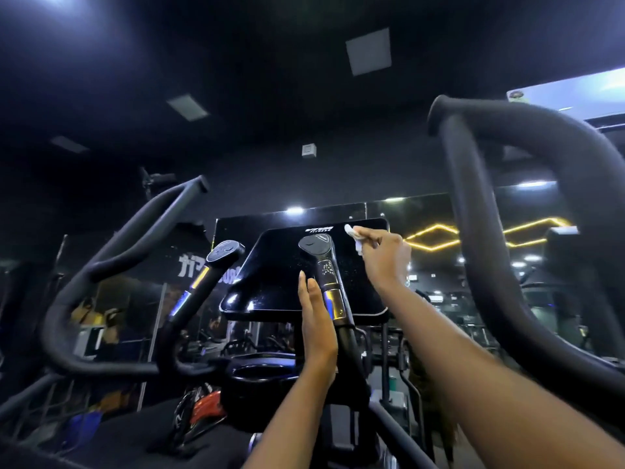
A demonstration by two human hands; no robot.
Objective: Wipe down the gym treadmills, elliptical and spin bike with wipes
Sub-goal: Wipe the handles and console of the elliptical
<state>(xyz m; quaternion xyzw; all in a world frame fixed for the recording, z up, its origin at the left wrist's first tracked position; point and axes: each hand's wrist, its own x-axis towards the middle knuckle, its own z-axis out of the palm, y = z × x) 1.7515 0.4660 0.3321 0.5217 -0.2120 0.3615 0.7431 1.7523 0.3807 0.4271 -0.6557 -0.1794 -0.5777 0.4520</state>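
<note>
Mid-wipe on the elliptical in a dim gym: right hand, at about one o'clock from frame centre, pinched shut around a crumpled white wipe and pressing it to the upper right corner of the glossy black console screen. Left hand, fingers straight and flat, open, resting against the inner right grip post near six o'clock from the console. Specks across the screen, so this machine apparently only partly cleaned; long moving handlebars at three and nine o'clock untouched for now, treadmills and spin bike out of sight and presumably still ahead. Cup holder ring below the console, contents too dark to make out.
</note>
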